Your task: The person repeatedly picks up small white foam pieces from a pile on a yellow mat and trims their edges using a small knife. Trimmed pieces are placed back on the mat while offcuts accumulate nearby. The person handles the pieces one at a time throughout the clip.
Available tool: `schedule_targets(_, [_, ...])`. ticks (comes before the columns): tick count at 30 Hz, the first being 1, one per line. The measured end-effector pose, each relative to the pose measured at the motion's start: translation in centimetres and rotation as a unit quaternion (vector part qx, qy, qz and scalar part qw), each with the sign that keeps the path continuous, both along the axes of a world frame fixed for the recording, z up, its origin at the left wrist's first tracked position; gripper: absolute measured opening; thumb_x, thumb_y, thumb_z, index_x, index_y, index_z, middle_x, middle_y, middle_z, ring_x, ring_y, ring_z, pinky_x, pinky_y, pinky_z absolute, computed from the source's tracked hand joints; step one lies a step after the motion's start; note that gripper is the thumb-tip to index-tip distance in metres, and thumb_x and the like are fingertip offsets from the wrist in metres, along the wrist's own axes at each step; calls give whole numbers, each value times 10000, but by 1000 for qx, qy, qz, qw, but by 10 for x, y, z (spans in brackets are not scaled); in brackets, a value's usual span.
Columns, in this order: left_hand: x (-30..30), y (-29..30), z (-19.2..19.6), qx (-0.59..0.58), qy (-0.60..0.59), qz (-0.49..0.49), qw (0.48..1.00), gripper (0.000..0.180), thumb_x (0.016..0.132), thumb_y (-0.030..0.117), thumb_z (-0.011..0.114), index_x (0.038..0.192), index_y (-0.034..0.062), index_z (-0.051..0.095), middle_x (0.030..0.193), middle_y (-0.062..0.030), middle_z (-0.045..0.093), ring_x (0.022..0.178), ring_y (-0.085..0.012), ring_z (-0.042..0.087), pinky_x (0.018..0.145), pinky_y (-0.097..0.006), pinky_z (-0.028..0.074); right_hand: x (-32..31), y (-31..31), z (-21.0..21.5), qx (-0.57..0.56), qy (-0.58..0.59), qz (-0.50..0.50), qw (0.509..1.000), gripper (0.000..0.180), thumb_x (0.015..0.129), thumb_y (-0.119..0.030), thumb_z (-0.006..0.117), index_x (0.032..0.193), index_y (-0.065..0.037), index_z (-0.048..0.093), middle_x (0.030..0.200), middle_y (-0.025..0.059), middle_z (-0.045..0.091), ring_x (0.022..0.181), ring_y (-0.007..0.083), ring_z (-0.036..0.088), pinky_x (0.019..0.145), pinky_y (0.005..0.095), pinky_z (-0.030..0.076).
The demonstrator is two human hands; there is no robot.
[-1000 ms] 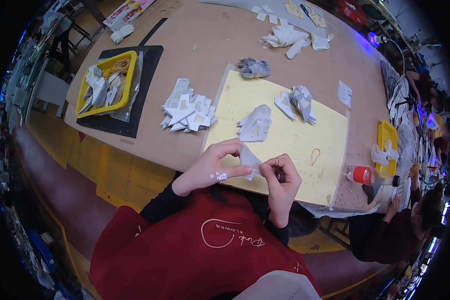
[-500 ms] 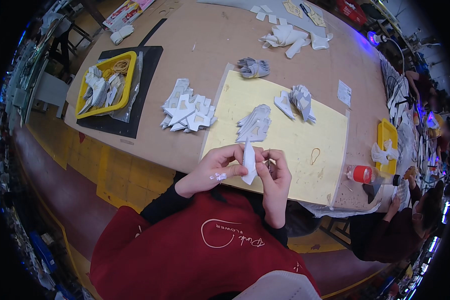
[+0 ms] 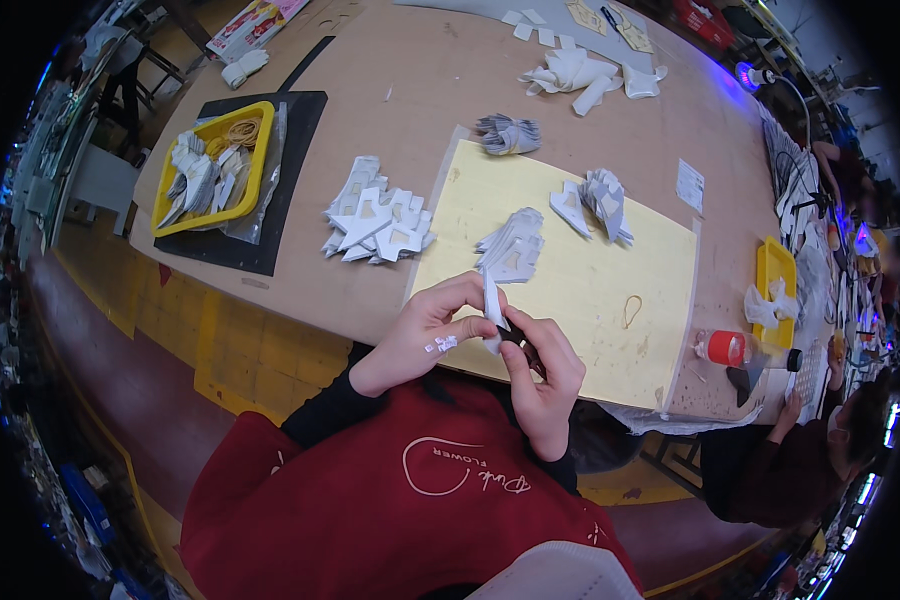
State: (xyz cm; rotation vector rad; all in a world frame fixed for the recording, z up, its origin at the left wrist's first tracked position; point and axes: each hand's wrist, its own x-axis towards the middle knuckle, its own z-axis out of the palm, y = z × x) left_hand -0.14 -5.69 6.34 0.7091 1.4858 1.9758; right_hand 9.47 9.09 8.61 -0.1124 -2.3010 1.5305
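Far left: yellow tray (image 3: 264,155) | left of centre: heap of white pieces (image 3: 375,220) | near centre: left hand (image 3: 432,328) pinching a thin white piece (image 3: 492,303), seen nearly edge-on | just right: small dark tool (image 3: 513,335) against that piece, gripped by the right hand (image 3: 547,375) | right: red-labelled bottle (image 3: 727,349)

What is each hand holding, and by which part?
The left hand pinches a thin white piece around its middle; the right hand holds a small dark tool, but which part of it is gripped cannot be told.
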Motion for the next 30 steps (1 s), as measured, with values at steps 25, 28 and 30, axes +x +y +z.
schedule_targets(25, [3, 2, 0, 18, -16, 5, 1000, 89, 902, 1, 625, 989, -19, 619, 1130, -114, 599, 1062, -197, 571, 921, -330, 460, 0, -9, -15, -69, 69, -32, 995, 232, 850, 77, 638, 1071, 33, 693, 855, 103, 626, 714, 151, 597, 635, 232, 474])
schedule_targets(28, [5, 2, 1, 16, -46, 0, 999, 105, 928, -1, 582, 1026, -36, 601, 1181, -109, 605, 1070, -171, 574, 938, -313, 462, 3, -2, -16, -184, 29, -47, 981, 227, 854, 76, 638, 1073, 41, 688, 884, 104, 632, 762, 147, 599, 685, 231, 472])
schedule_targets(30, [4, 4, 5, 7, -72, -1, 997, 120, 938, -2, 567, 1048, -44, 592, 1221, -122, 601, 1100, -172, 568, 959, -317, 457, 4, 2, -21, -292, 31, -83, 952, 225, 852, 77, 638, 1070, 48, 685, 901, 106, 635, 779, 140, 594, 704, 232, 468])
